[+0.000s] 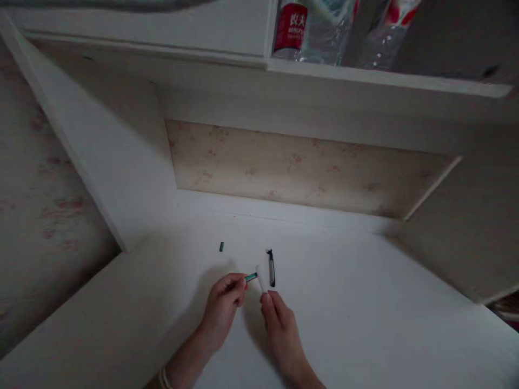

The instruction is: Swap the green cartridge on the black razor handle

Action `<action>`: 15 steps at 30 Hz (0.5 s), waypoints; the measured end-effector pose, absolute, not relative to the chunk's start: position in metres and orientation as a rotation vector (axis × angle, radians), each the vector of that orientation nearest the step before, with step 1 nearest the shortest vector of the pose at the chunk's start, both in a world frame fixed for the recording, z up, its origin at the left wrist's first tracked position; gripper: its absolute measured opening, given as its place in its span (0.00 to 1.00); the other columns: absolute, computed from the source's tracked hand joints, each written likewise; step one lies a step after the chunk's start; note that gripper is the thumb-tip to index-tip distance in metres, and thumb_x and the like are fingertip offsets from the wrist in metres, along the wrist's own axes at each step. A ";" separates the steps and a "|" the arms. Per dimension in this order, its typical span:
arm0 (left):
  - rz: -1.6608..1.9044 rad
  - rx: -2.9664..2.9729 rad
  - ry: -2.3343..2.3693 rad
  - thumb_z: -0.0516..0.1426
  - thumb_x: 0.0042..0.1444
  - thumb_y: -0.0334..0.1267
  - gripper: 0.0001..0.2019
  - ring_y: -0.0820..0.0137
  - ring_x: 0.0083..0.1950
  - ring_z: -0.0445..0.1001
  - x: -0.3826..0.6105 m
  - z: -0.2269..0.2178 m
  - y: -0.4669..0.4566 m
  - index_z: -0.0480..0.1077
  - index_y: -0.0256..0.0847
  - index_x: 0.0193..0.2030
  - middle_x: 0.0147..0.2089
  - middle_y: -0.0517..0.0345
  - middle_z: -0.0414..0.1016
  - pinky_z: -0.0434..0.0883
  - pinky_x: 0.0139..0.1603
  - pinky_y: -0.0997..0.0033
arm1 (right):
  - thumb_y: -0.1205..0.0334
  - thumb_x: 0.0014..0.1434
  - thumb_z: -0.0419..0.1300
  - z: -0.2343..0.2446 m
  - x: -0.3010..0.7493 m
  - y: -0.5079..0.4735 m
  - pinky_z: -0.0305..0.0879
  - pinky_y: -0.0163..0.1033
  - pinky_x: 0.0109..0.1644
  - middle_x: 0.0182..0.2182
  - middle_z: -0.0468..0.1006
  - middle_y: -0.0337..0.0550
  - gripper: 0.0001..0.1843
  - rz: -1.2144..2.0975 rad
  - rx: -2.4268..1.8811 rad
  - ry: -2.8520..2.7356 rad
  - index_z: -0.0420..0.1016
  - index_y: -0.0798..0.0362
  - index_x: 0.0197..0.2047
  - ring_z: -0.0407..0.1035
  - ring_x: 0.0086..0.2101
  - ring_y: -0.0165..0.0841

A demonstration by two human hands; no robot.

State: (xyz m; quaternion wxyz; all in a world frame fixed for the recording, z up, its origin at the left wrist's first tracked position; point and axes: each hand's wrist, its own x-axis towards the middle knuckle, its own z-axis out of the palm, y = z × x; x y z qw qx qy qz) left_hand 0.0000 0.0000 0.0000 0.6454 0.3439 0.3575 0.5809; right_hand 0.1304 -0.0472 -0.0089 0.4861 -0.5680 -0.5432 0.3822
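In the head view, my left hand (227,302) pinches a small razor cartridge (251,277), dark with a green strip. Its far end reaches the tip of a slim white stick (262,282), shaped like a small brush. My right hand (280,323) is closed round the lower end of that stick and holds it upright. Whether cartridge and stick touch, I cannot tell. Just beyond my right hand lies a slim black and grey razor handle (272,269). A second small razor cartridge (221,246) lies farther back on the left.
Both hands work above a white desktop (357,302). A side panel (117,140) bounds it on the left and a flowered back wall (284,167) behind. Overhead runs a shelf (365,75) holding plastic bottles (291,27).
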 end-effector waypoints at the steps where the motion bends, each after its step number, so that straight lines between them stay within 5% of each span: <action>1: 1.323 0.781 0.814 0.64 0.46 0.39 0.08 0.79 0.24 0.58 0.000 0.000 -0.001 0.74 0.35 0.31 0.24 0.61 0.67 0.56 0.26 0.78 | 0.47 0.64 0.46 -0.007 0.129 -0.048 0.52 0.32 0.28 0.23 0.63 0.35 0.20 0.956 -1.351 -1.373 0.66 0.54 0.31 0.56 0.25 0.28; 15: 1.317 0.781 0.832 0.64 0.45 0.39 0.09 0.79 0.24 0.58 -0.001 0.009 -0.004 0.74 0.35 0.31 0.23 0.62 0.66 0.56 0.24 0.77 | 0.49 0.65 0.46 -0.007 0.128 -0.050 0.52 0.32 0.28 0.22 0.61 0.34 0.19 0.960 -1.285 -1.453 0.65 0.53 0.30 0.55 0.24 0.28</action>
